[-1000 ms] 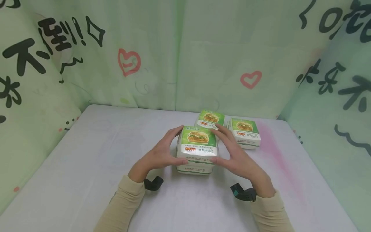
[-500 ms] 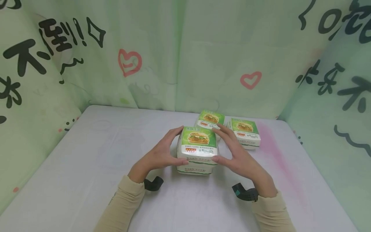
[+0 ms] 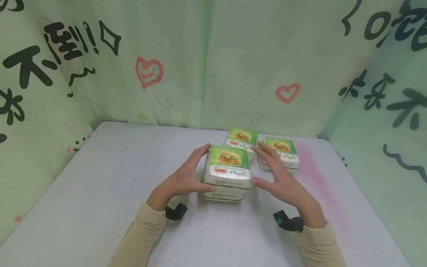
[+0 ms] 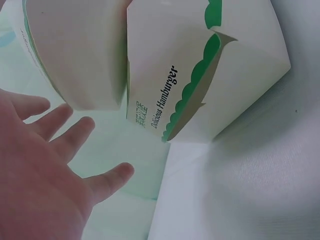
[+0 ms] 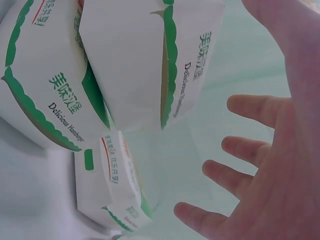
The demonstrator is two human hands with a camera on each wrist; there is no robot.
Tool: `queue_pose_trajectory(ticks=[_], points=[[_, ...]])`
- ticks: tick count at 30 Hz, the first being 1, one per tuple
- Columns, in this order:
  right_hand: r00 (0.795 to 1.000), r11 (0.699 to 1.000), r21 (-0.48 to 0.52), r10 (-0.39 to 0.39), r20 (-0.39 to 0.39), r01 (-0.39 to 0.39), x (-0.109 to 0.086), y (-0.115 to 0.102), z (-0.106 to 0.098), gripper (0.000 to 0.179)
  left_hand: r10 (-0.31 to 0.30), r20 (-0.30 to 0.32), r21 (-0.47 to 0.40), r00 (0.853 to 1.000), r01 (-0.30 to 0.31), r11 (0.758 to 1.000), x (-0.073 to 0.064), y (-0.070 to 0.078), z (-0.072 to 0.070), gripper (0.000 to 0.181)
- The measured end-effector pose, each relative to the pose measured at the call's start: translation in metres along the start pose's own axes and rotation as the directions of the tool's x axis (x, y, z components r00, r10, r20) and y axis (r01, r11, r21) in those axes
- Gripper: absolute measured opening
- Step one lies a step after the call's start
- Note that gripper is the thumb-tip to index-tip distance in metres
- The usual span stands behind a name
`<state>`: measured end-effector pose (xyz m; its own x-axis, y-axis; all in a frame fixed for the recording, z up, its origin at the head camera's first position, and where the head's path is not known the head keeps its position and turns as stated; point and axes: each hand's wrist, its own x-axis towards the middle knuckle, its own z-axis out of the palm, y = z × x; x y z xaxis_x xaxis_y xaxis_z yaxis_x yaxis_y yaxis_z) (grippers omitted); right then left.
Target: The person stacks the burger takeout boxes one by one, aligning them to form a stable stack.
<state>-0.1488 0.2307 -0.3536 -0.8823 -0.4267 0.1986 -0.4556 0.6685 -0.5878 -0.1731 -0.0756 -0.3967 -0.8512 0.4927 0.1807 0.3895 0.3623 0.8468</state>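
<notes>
Backdrop: pale green cloth (image 3: 247,63) round three sides, black characters at upper left and upper right, red hearts (image 3: 147,75) across the upper middle.
Surface: white tabletop (image 3: 100,204), pink smear (image 3: 313,170) at right of the head frame.
Stack: centre of the head frame. Upper hamburger box (image 3: 228,158) sits on lower hamburger box (image 3: 223,195), burger picture facing up. Both white-sided with green trim; upper one's front edge overhangs a bit.
Box print: "Delicious Hamburger" plus Chinese text on the sides; green scalloped flap edges show in both wrist views.
Rear box: third hamburger box (image 3: 241,136), same green burger top, just behind the stack, slightly right of it.
Right-side box: fourth hamburger box (image 3: 281,145), right of the rear one with a narrow gap, partly covered by fingers in the head view.
Left hand: left hand (image 3: 183,180) at the stack's left side, fingers extended and spread, thumb across the front left edge. Not wrapped round anything; whether it touches, can't tell.
Right hand: right hand (image 3: 278,178) at the stack's right side, fingers apart, curled round nothing. Right wrist view shows a gap between fingers and boxes. Thumb tip near the upper box's front right corner.
Arms: beige sleeves (image 3: 143,230) enter from the bottom edge; black wrist mount (image 3: 176,211) on the left, another (image 3: 287,221) on the right.
</notes>
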Motion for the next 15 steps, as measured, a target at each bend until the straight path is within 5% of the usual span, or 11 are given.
queue_pose_trajectory(ticks=[15], points=[[0.999,0.999,-0.03,0.022,-0.03,-0.022,-0.005,0.008,-0.015,0.08,0.02,-0.017,-0.018,1.0,-0.02,1.0,-0.001,0.003,-0.002,0.105]])
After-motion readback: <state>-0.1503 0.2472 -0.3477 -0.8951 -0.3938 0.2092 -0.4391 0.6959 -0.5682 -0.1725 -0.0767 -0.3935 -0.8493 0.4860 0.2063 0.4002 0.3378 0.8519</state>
